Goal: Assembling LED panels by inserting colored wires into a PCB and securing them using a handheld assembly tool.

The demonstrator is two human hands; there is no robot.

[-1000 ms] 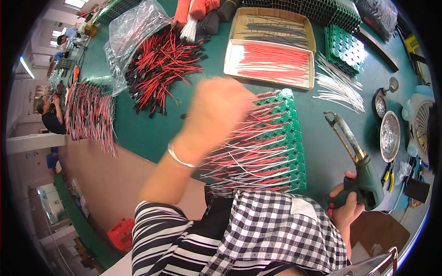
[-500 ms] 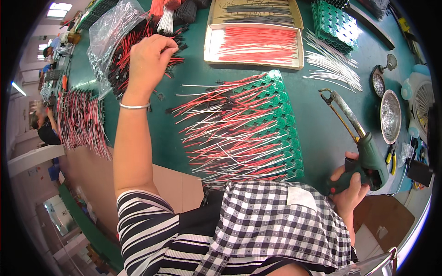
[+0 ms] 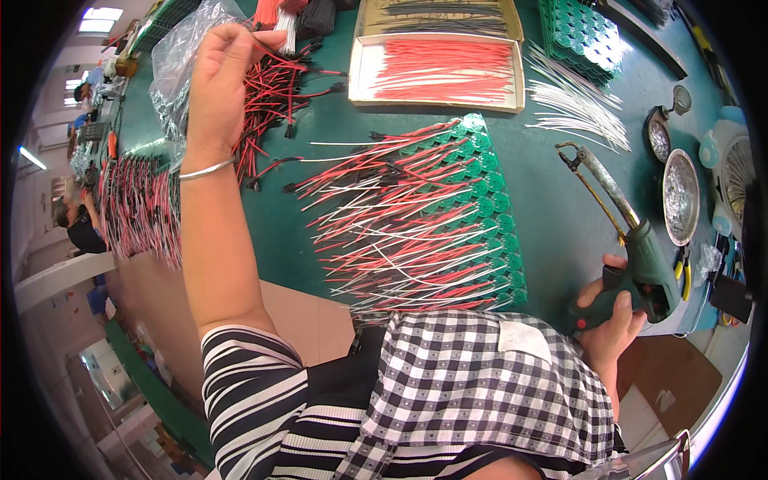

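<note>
Hovering by thin red-and-black wires [image 3: 270, 90], the left hand [image 3: 222, 64] is pinched narrow, contents can't be told; a dark-green pistol-shaped soldering iron [image 3: 650, 260] is gripped in the right hand [image 3: 614, 326].

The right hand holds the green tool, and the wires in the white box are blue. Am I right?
Not quite: the wires in the white box are red, not blue, as the head view shows. The right hand does hold the green tool.

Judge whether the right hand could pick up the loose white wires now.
Probably not easily: the right hand is holding the soldering gun, though nothing covers the white wires.
</note>
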